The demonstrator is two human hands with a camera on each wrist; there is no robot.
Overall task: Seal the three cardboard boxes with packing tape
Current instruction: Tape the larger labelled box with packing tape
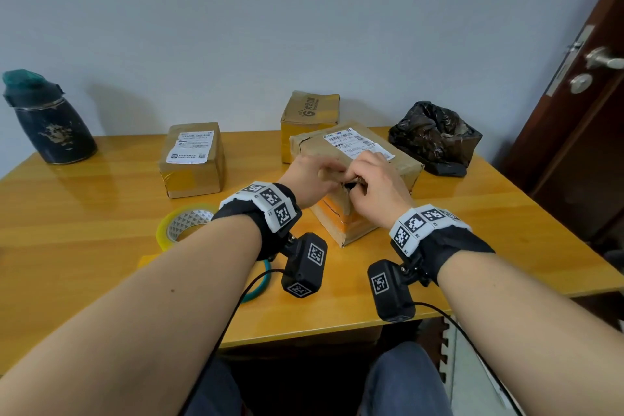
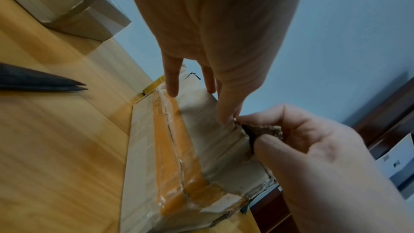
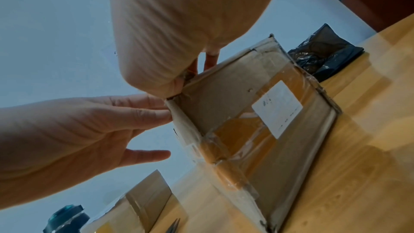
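Note:
Three taped cardboard boxes stand on the wooden table: a small labelled one at the left, a small one at the back, and a large flat one nearest me. Both hands meet at the large box's near top corner. My left hand lies with straight fingers against the box's edge. My right hand pinches a torn cardboard flap at that corner between thumb and fingers. A roll of clear packing tape lies on the table beside my left wrist.
A dark flask stands at the far left and a black plastic bag at the back right. Scissor tips rest on the table left of the large box. A teal ring shows under my left forearm. A door is at the right.

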